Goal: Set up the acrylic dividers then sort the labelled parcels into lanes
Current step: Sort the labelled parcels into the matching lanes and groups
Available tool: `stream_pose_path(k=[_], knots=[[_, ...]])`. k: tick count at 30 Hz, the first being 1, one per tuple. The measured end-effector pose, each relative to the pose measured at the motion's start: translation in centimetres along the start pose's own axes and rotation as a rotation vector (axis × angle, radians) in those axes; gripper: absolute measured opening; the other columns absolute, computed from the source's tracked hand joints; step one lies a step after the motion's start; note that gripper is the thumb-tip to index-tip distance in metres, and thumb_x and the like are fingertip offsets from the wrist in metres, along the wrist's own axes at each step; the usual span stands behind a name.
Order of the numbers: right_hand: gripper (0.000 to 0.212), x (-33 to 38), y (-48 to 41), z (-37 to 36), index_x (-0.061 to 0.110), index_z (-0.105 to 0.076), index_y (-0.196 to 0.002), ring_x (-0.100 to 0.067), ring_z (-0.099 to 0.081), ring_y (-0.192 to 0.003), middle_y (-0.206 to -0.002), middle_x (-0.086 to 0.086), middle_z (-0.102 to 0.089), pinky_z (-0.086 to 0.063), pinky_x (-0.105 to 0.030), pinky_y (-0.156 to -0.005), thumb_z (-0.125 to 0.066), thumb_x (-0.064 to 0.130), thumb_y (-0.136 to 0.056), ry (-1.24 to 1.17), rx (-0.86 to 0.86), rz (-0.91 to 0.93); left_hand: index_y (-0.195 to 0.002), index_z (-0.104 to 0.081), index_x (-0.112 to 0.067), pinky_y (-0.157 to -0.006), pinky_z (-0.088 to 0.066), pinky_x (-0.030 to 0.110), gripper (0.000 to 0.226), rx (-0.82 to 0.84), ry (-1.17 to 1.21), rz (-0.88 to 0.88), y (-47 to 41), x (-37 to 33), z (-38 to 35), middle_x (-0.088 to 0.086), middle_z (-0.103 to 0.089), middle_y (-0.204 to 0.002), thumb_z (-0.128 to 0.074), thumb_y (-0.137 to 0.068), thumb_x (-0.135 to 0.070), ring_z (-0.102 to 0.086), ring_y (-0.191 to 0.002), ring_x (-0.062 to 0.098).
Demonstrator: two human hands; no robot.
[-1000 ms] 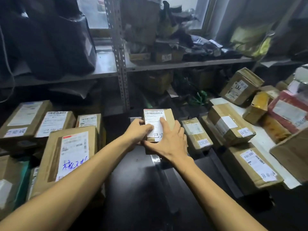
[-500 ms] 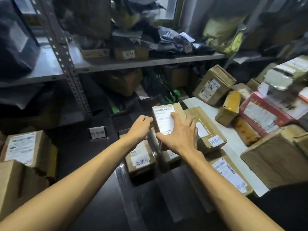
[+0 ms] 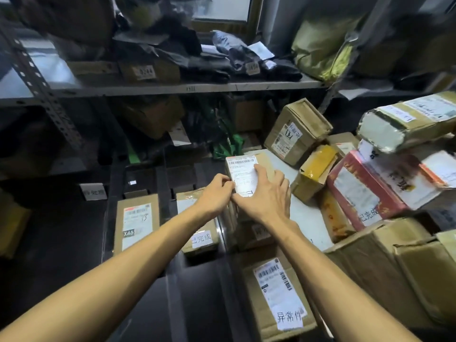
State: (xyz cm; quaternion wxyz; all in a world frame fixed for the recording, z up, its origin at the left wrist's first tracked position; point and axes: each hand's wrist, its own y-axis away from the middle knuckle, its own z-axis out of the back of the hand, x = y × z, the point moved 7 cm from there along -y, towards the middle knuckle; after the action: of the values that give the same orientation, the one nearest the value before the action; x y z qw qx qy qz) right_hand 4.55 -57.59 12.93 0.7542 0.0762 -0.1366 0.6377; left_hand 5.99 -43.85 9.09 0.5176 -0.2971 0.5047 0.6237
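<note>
At the bottom of the frame, right of centre, a brown box marked 异常件 (image 3: pixel 278 299) is seen lying flat on the dark table (image 3: pixel 64 238). Two bare forearms are stretched from the lower corners towards the centre. Left of them, a box marked X46 (image 3: pixel 137 220) and a box marked 已完成 (image 3: pixel 197 228) are laid side by side, a little apart. Just right of the latter, the shiny edge of a clear divider (image 3: pixel 221 230) is made out, standing upright.

In the centre, a small parcel (image 3: pixel 243 172) with a white label is held up at a tilt by both hands. Its left edge is pinched by the curled fingers of the left hand (image 3: pixel 217 193). The right hand (image 3: pixel 264 197) is spread over the label, with the fingers only slightly bent across the face and right side and the thumb laid along the lower edge. The parcel is placed over the boxes right of the divider; whether it touches them cannot be told.

At centre right, a white surface (image 3: pixel 306 218) is crowded with a red box (image 3: pixel 360 193), a yellow-taped box (image 3: pixel 313 174) and a tilted brown box (image 3: pixel 296 132). At centre left, a small sign (image 3: pixel 93 192) is stood up, its writing blurred. Across the upper frame, a metal shelf (image 3: pixel 172 89) is loaded with dark bags (image 3: pixel 197 53) and a yellow-green bag (image 3: pixel 320 50).
</note>
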Motion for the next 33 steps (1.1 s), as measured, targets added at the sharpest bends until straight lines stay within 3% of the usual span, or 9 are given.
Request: stream_pose_path(k=[3, 12, 15, 17, 21, 27, 29, 31, 33], knots=[[0.089, -1.3, -0.8, -0.3, 0.026, -0.031, -0.146, -0.036, -0.037, -0.122, -0.135, -0.018, -0.036, -0.032, -0.042, -0.102, -0.053, 0.074, -0.073, -0.011, 0.027, 0.026, -0.122, -0.050, -0.015, -0.083, -0.044, 0.037, 0.027, -0.007, -0.019, 0.011, -0.2, -0.1, -1.4, 0.005, -0.063, -0.117, -0.042, -0.098, -0.026, -0.059, -0.101, 0.021], [0.089, -2.2, -1.3, -1.2, 0.027, -0.019, -0.151, -0.040, -0.027, -0.133, -0.153, -0.024, -0.015, -0.023, -0.045, -0.111, -0.048, 0.072, -0.080, 0.006, 0.144, 0.072, -0.121, -0.044, -0.013, -0.064, -0.043, 0.028, 0.023, -0.064, -0.026, -0.008, -0.3, -0.5, -2.5, 0.010, -0.061, -0.117, -0.042, -0.098, -0.019, -0.056, -0.081, 0.017], [0.086, -1.9, -0.8, -0.8, 0.026, -0.019, -0.152, -0.041, -0.018, -0.140, -0.158, -0.023, -0.006, -0.018, -0.048, -0.116, -0.047, 0.069, -0.083, 0.000, 0.164, 0.105, -0.126, -0.044, -0.011, -0.069, -0.043, 0.030, 0.029, -0.062, -0.066, 0.000, 0.4, -0.5, -2.3, 0.012, -0.061, -0.123, -0.042, -0.099, -0.020, -0.061, -0.107, 0.033], [0.084, -1.5, -0.5, -0.3, 0.026, -0.022, -0.152, -0.040, -0.017, -0.141, -0.160, -0.020, -0.005, -0.018, -0.048, -0.116, -0.048, 0.067, -0.084, -0.025, 0.154, 0.136, -0.130, -0.042, -0.011, -0.073, -0.044, 0.033, 0.032, -0.057, -0.098, -0.007, 1.0, -0.9, -2.2, 0.011, -0.060, -0.126, -0.041, -0.099, -0.021, -0.060, -0.109, 0.033], [0.080, -0.3, 0.3, 1.2, 0.025, -0.027, -0.151, -0.036, -0.019, -0.140, -0.161, -0.017, -0.011, -0.020, -0.046, -0.115, -0.050, 0.064, -0.084, -0.046, 0.104, 0.205, -0.136, -0.040, -0.013, -0.076, -0.047, 0.033, 0.038, -0.087, -0.145, -0.030, 2.1, -2.1, -1.0, 0.006, -0.056, -0.128, -0.040, -0.101, -0.026, -0.057, -0.093, 0.016], [0.066, 3.3, 2.6, 3.3, 0.022, -0.040, -0.144, -0.028, -0.027, -0.139, -0.153, -0.009, -0.032, -0.028, -0.042, -0.114, -0.057, 0.045, -0.085, -0.201, 0.081, 0.331, -0.144, -0.037, -0.012, -0.103, -0.045, 0.040, 0.046, -0.091, -0.182, -0.101, 4.9, -3.3, 1.8, 0.010, -0.051, -0.139, -0.041, -0.101, -0.028, -0.053, -0.122, 0.024], [0.061, 5.3, 3.9, 3.5, 0.019, -0.042, -0.144, -0.026, -0.033, -0.138, -0.149, -0.008, -0.040, -0.032, -0.041, -0.114, -0.059, 0.035, -0.087, -0.298, 0.152, 0.393, -0.143, -0.039, -0.011, -0.095, -0.045, 0.036, 0.045, -0.107, -0.184, -0.132, 6.3, -3.3, 3.2, 0.009, -0.051, -0.139, -0.041, -0.101, -0.027, -0.055, -0.119, 0.023], [0.054, 7.8, 5.6, 3.4, 0.017, -0.046, -0.140, -0.024, -0.042, -0.132, -0.143, -0.007, -0.048, -0.039, -0.040, -0.109, -0.059, 0.028, -0.089, -0.346, 0.207, 0.462, -0.138, -0.044, -0.013, -0.081, -0.044, 0.030, 0.040, -0.133, -0.207, -0.164, 8.2, -2.9, 5.2, 0.007, -0.057, -0.131, -0.042, -0.100, -0.025, -0.058, -0.102, 0.016], [0.048, 10.2, 7.4, 3.2, 0.019, -0.050, -0.136, -0.023, -0.049, -0.126, -0.137, -0.006, -0.054, -0.044, -0.040, -0.104, -0.057, 0.025, -0.090, -0.354, 0.240, 0.507, -0.132, -0.049, -0.013, -0.079, -0.043, 0.030, 0.035, -0.176, -0.223, -0.173, 10.2, -2.0, 7.7, 0.006, -0.063, -0.122, -0.041, -0.100, -0.023, -0.059, -0.099, 0.015]])
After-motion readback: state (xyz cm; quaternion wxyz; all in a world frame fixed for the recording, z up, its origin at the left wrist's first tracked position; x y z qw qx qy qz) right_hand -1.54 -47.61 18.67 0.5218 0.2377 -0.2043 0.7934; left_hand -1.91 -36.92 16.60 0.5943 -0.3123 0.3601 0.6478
